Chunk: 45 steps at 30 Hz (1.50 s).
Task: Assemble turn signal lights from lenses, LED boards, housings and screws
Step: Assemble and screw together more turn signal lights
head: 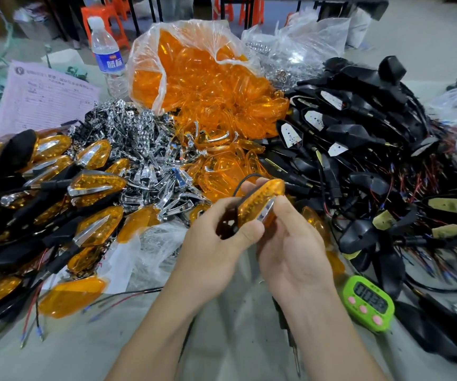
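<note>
Both hands, left hand (221, 229) and right hand (290, 243), are clamping one amber turn signal (260, 204) just left of the green timer (368, 302). Press the lens evenly, keeping the wire clear.

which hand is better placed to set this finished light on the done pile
Left, probably. The left hand grips the light by its black housing end, and the pile of assembled lights lies on the left side. The right hand only pinches the chrome trim and would have to cross over.
</note>
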Each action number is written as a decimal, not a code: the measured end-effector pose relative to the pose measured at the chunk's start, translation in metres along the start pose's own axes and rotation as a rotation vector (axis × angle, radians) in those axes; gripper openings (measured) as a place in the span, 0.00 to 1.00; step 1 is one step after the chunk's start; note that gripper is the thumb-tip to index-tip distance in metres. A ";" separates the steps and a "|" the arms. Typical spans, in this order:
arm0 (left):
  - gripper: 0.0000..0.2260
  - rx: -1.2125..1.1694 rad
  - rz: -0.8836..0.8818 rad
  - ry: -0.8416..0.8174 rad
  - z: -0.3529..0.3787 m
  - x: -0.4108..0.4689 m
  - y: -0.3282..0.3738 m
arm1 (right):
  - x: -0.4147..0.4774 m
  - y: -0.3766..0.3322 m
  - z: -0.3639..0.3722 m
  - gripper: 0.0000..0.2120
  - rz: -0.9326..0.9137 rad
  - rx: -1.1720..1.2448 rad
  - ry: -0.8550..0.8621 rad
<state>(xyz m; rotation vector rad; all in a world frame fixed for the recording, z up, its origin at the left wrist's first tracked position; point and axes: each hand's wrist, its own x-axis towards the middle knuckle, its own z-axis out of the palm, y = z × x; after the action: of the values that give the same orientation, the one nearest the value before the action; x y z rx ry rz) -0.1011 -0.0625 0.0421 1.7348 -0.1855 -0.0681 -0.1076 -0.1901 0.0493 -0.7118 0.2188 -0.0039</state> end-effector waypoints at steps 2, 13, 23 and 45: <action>0.16 0.072 0.048 -0.023 -0.008 0.004 0.006 | 0.001 -0.004 -0.010 0.20 0.000 -0.025 -0.098; 0.22 0.567 0.305 -0.021 -0.029 -0.003 0.032 | 0.010 -0.049 -0.030 0.24 -0.290 -0.825 -0.379; 0.19 0.741 0.234 -0.040 -0.031 0.006 0.035 | 0.005 -0.028 -0.025 0.21 -0.222 -0.662 -0.190; 0.10 -0.350 0.051 -0.004 0.018 0.008 0.012 | -0.017 0.012 -0.008 0.25 0.110 -0.099 -0.198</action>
<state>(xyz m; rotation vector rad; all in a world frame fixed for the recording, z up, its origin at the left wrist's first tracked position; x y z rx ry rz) -0.0974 -0.0831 0.0509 1.3804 -0.2073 -0.0630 -0.1263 -0.1848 0.0395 -0.7924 0.0681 0.1824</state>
